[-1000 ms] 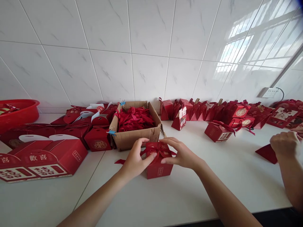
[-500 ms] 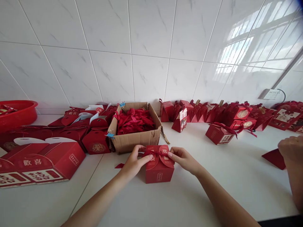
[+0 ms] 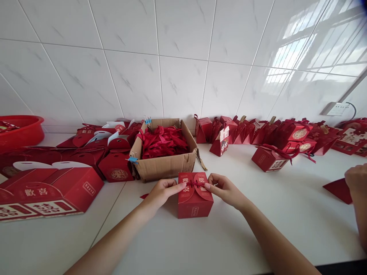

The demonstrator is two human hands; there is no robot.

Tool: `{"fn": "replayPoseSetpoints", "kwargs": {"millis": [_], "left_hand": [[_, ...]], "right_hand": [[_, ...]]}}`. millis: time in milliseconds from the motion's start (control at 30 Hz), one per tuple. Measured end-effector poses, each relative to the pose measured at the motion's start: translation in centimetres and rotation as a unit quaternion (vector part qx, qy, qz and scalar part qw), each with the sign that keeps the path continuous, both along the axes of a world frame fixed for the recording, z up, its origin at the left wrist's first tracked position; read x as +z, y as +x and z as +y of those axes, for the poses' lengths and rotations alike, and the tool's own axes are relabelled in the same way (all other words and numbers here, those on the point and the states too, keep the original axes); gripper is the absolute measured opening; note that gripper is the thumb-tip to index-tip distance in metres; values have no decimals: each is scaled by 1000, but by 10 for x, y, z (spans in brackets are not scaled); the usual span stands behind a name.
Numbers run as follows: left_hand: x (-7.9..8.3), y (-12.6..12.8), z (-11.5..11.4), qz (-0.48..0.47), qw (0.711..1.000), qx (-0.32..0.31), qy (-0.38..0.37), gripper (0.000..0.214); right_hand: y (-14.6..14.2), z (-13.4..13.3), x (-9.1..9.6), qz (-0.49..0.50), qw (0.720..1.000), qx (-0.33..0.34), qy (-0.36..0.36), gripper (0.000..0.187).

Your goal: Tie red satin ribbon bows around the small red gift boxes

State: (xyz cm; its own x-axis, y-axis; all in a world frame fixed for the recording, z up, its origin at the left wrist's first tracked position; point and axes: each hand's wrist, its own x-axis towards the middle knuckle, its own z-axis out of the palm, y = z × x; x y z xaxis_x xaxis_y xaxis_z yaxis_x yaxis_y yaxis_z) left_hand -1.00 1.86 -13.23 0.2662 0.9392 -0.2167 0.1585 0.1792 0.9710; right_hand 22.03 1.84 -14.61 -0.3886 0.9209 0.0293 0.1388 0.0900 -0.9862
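A small red gift box [image 3: 195,208] with light lettering stands upright on the white table in front of me. A thin red ribbon [image 3: 195,184] crosses its top, threaded through slots in the two rounded flaps. My left hand [image 3: 168,191] pinches the ribbon between thumb and fingers at the box's left side, and a loose end shows beyond that hand. On the opposite side my right hand [image 3: 224,190] pinches the ribbon too, its thumb at the top right edge. Just behind the box is a cardboard carton [image 3: 166,169] full of red ribbons [image 3: 164,142].
Red boxes with open flaps [image 3: 65,189] crowd the left, near a red basin [image 3: 24,131]. Finished-looking ribboned boxes [image 3: 271,157] stand along the tiled wall at right. A small patterned box [image 3: 220,142] sits behind. Another person's hand [image 3: 357,181] holds something red at the far right.
Both hands have drawn the ribbon tighter and flatter across the box top. The view has tilted slightly; the box stays in place on the table.
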Motion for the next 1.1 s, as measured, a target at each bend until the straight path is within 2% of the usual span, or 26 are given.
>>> {"fn": "replayPoseSetpoints", "kwargs": {"millis": [167, 300, 467, 633, 767, 967, 1100], "left_hand": [[-2, -1, 2, -35, 999, 6, -27, 32], [-5, -3, 4, -55, 998, 9, -36, 42], [-2, -1, 3, -17, 999, 11, -37, 44], [7, 2, 0, -1, 999, 41, -22, 48], [6, 2, 0, -18, 999, 35, -13, 38], [-1, 1, 3, -52, 998, 14, -12, 28], [-4, 1, 2, -49, 999, 9, 8, 30]], "right_hand": [[5, 1, 1, 12, 1000, 3, -3, 41], [13, 4, 1, -31, 999, -23, 17, 42], [22, 5, 2, -48, 998, -3, 37, 35], [28, 3, 5, -88, 995, 5, 40, 33], [29, 2, 6, -101, 994, 7, 49, 34], [28, 5, 14, -126, 987, 69, 69, 32], [27, 5, 33, -198, 974, 112, 25, 37]]}}
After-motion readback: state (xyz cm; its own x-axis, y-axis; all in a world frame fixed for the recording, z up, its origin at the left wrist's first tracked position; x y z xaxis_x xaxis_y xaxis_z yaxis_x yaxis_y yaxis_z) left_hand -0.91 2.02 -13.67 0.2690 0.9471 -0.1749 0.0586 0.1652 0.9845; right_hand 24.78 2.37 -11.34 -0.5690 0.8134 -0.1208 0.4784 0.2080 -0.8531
